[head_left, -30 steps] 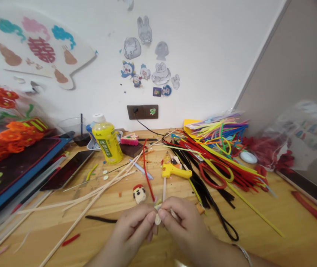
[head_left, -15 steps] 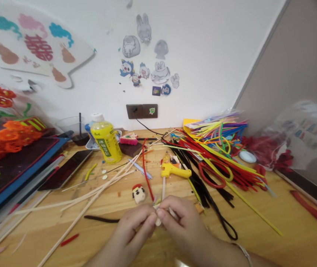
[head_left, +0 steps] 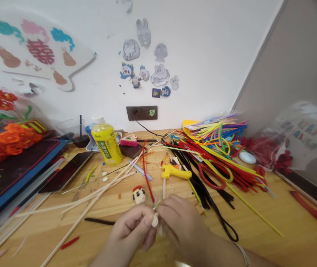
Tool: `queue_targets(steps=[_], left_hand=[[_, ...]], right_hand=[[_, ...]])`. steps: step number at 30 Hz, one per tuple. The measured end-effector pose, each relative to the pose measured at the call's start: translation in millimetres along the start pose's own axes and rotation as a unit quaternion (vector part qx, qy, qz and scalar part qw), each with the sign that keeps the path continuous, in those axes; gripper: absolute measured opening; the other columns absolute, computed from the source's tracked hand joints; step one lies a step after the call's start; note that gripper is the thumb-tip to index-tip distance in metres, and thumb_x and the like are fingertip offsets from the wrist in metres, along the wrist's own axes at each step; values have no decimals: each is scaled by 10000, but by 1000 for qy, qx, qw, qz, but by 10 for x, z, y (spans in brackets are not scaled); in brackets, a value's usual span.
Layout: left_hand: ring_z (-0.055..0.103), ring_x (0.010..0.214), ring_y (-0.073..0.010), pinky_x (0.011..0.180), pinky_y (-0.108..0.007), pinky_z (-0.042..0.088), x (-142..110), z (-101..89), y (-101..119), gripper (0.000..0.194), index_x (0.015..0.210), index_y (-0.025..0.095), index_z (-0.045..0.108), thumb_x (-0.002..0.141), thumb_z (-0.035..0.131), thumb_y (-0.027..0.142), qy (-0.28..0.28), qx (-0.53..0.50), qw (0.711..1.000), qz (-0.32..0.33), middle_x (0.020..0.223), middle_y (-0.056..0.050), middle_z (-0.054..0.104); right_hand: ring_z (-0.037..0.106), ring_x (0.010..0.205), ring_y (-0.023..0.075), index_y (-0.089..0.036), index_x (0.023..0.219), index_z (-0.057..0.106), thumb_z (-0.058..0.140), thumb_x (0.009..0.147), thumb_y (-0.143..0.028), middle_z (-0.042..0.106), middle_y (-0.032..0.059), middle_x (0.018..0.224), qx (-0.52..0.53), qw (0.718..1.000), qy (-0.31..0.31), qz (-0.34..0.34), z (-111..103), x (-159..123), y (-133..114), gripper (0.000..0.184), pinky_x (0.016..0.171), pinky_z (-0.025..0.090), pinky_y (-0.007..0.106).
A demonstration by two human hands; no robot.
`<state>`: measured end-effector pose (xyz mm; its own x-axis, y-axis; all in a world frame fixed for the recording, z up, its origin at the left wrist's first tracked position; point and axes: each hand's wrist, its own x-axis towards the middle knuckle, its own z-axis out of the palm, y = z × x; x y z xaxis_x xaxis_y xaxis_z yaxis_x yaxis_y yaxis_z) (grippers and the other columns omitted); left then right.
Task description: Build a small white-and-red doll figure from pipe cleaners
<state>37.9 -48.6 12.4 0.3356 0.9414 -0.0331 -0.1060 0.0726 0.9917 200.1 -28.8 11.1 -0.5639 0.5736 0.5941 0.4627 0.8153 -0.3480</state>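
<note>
A small cream piece [head_left: 154, 221] sits pinched between the thumb and fingers of my left hand [head_left: 136, 231] above the wooden table [head_left: 97, 243]; my right hand [head_left: 179, 218] curls beside it, its grip hidden from view. Beyond lie a small red-topped head [head_left: 139, 195] and a yellow glue gun [head_left: 173, 171].

A craft workspace, with pipe cleaners [head_left: 242, 167], a glue gun [head_left: 175, 172] and scissors [head_left: 211, 178] on a wooden table [head_left: 258, 237]

Bottle [head_left: 107, 144] behind figurine head [head_left: 139, 195]
</note>
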Motion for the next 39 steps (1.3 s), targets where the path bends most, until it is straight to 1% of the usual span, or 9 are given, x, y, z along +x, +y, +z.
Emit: queue_targets(steps=[4, 8, 14, 19, 24, 28, 34, 36, 39], left_hand=[[319, 457, -70, 469, -193, 265, 4, 20, 34, 416, 608, 179, 467, 783, 528, 552, 20, 22, 1000, -2, 483, 75, 399], [303, 478, -80, 464, -194, 254, 19, 12, 19, 440, 634, 186, 458, 798, 457, 594, 1, 80, 997, -10, 520, 75, 362], [399, 577, -115, 544, -202, 327, 35, -38, 66, 409, 610, 189, 466, 869, 390, 495, -32, 247, 966, 69, 599, 36, 429], [412, 577, -119, 541, -196, 346, 10, -31, 96, 390, 633, 194, 473, 886, 359, 469, -34, 254, 964, 71, 604, 35, 432], [399, 543, -112, 509, -188, 344, -2, -6, 61, 364, 619, 199, 458, 894, 368, 420, -13, 264, 960, 86, 579, 43, 414], [469, 572, -119, 542, -188, 381, 2, 2, 54, 294, 648, 201, 481, 901, 374, 307, 3, 318, 939, 132, 602, 30, 491], [493, 575, -117, 543, -191, 377, -11, -19, 41, 234, 662, 198, 450, 874, 364, 149, 30, 438, 868, 230, 622, 20, 504], [492, 571, -117, 535, -194, 369, -15, -33, 32, 233, 668, 198, 446, 872, 353, 132, 26, 460, 857, 232, 621, 20, 497], [505, 597, -130, 552, -211, 378, -19, -41, 22, 232, 690, 198, 458, 886, 341, 155, 18, 475, 857, 201, 644, 8, 508]], right_hand=[[477, 727, 202, -142, 864, 531, 246, 913, -249, 579, 94, 805, -2, 1000, -12, -16, -30, 14, -73, 309, 637, 381, 330], [439, 657, 189, -151, 770, 509, 212, 931, -244, 535, 70, 714, -62, 998, -5, -21, -13, 9, -83, 350, 575, 339, 313], [443, 652, 180, -164, 757, 493, 193, 947, -258, 522, 56, 714, -66, 997, -33, -19, -7, 1, -22, 367, 580, 339, 304], [490, 669, 178, -163, 819, 513, 263, 951, -382, 572, 59, 734, -15, 999, 40, 5, -49, 15, -3, 358, 578, 377, 293], [532, 718, 170, -176, 868, 544, 350, 942, -273, 616, 59, 783, 54, 994, 95, 2, -34, -11, -30, 229, 636, 427, 289], [535, 730, 165, -176, 849, 561, 374, 929, -243, 616, 55, 779, 101, 989, 102, 46, 11, -34, -76, 214, 665, 435, 288], [525, 697, 147, -176, 764, 560, 408, 909, -252, 575, 26, 716, 164, 973, 52, 155, 60, -27, -106, 223, 637, 408, 260], [530, 697, 137, -180, 761, 556, 438, 897, -265, 571, 16, 724, 197, 961, 37, 193, 71, -22, -95, 199, 635, 409, 244], [535, 692, 131, -183, 745, 546, 462, 881, -265, 567, 4, 713, 220, 951, 26, 216, 85, -20, -60, 179, 624, 410, 229]])
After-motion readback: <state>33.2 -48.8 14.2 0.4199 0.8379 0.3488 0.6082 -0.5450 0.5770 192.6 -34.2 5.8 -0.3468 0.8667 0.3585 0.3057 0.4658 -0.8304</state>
